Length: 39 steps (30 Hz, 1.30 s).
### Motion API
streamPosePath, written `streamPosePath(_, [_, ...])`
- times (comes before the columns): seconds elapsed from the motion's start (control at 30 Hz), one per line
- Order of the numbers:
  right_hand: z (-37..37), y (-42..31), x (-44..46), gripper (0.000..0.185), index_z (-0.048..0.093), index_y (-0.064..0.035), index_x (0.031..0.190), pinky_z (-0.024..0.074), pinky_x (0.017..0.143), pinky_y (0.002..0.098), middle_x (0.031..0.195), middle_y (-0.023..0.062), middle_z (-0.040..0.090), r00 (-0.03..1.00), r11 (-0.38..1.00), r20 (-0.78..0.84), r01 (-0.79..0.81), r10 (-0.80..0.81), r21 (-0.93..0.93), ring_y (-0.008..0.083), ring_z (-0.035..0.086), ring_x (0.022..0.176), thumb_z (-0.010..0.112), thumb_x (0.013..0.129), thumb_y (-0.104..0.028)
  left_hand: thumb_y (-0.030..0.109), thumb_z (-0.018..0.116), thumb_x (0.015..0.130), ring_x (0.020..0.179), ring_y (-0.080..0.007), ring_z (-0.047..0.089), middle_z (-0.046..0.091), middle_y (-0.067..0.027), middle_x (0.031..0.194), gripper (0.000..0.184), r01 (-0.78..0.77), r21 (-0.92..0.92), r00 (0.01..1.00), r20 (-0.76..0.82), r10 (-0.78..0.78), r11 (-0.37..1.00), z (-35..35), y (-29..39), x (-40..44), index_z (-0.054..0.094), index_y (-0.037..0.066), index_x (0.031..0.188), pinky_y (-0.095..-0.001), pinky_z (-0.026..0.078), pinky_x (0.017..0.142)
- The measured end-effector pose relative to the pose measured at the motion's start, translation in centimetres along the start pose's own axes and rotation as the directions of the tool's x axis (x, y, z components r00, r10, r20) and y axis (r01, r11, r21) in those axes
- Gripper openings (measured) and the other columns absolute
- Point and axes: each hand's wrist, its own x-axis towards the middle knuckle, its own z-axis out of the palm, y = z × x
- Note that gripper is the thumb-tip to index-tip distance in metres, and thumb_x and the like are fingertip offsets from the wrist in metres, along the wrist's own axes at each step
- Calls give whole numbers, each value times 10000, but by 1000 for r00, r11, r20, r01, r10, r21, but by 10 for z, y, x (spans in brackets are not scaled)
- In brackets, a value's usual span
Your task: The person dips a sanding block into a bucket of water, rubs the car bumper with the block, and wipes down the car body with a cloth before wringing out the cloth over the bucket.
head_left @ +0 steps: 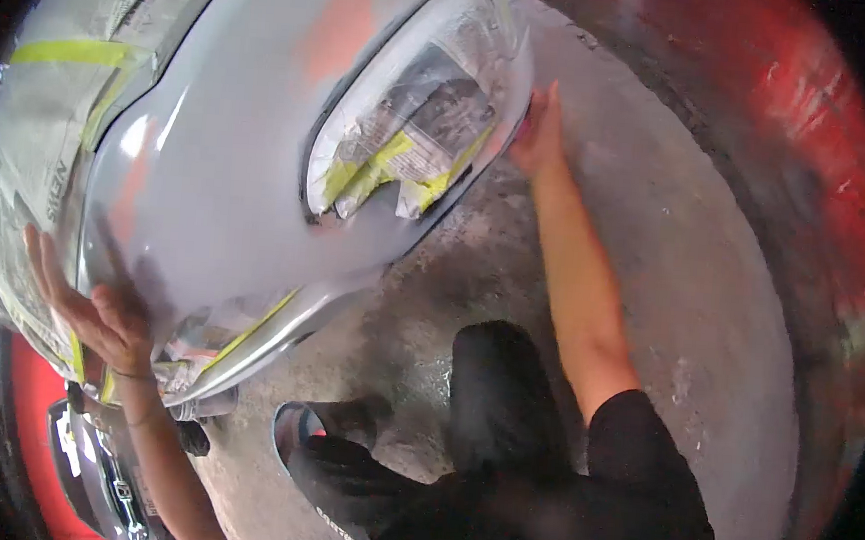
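Note:
A grey car body panel (230, 156) with dull orange-red patches fills the upper left. Newspaper and yellow-green tape cover an oval opening (413, 118) in it. My left hand (103, 317), fingers spread, is at the panel's lower left edge; whether it touches the surface is unclear. My right hand (542, 142) reaches to the panel's far right edge, by the opening. Its fingers close around a small pinkish thing (525, 128), mostly hidden by the hand, so its kind does not show.
Newspaper masking (44, 153) with a tape strip (72, 52) wraps the car's left part. Below me lies a stained concrete floor (690, 318). My bent knee (500, 375) and a sandal (296, 431) are close under the panel. Another dark vehicle (103, 468) stands lower left.

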Motion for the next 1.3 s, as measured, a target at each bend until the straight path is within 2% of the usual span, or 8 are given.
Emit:
streamPosePath(0.33, [127,100,-225,823,126,-128,1697,190,1293,381,1761,17,160,984,927,-178,87,-22,366,191,217,1587,395,1088,-612,434,364,1118,1510,-425,373,404,-266,1610,638,22,63,998,-65,-18,998,-6,11,1,388,-17,1568,-545,269,1240])
streamPosePath(0.73, [9,41,-8,905,224,-172,1676,174,1292,420,1736,51,240,923,909,-135,381,-361,168,255,251,1575,256,1019,-793,425,300,1127,1512,-398,368,384,-239,1630,651,87,13,995,-52,-86,996,6,2,-6,357,-41,1578,-511,256,1255])
streamPosePath(0.8, [-9,44,1,835,267,-81,1654,226,1278,413,1666,112,351,908,914,106,403,-405,43,291,326,1532,230,1081,-687,454,283,1128,1472,-378,414,414,-234,1604,672,151,-12,987,-63,-151,989,10,5,-11,360,-38,1578,-485,285,1233])
streamPosePath(0.87, [7,76,-20,842,269,-71,1652,235,1274,410,1660,114,355,936,934,39,352,-350,-58,293,331,1525,233,1080,-689,511,284,1111,1474,-396,421,500,-258,1521,728,-156,220,982,-70,176,963,12,-11,-6,419,-66,1532,-492,296,1224])
streamPosePath(0.9, [17,84,-31,850,270,-62,1650,244,1269,406,1655,117,359,933,922,-15,354,-361,-160,295,337,1518,236,1079,-690,547,278,1103,1454,-386,442,516,-244,1514,750,217,23,974,-75,-215,976,7,2,-12,477,-55,1503,-472,305,1210])
streamPosePath(0.97, [60,109,-66,788,286,-99,1649,286,1249,421,1645,90,374,996,931,-65,82,-63,357,292,368,1495,285,1088,-652,546,290,1103,1427,-388,468,522,-236,1514,747,112,31,985,-137,-106,993,11,-6,-11,503,-60,1484,-461,309,1202])
streamPosePath(1.07, [80,190,-113,784,409,-178,1590,331,1204,459,1580,13,448,999,899,-32,25,-12,437,268,414,1449,419,1019,-714,443,323,1120,1465,-395,436,489,-249,1546,663,80,-25,990,-117,-82,997,9,-8,-14,423,-69,1530,-467,292,1223])
streamPosePath(1.3, [116,103,-197,718,407,-141,1581,285,1234,478,1546,12,490,948,810,-189,-104,256,577,227,452,1425,465,1042,-612,346,382,1102,1477,-418,417,464,-261,1571,574,68,-17,993,-101,-69,998,2,0,-3,433,-19,1542,-497,276,1229])
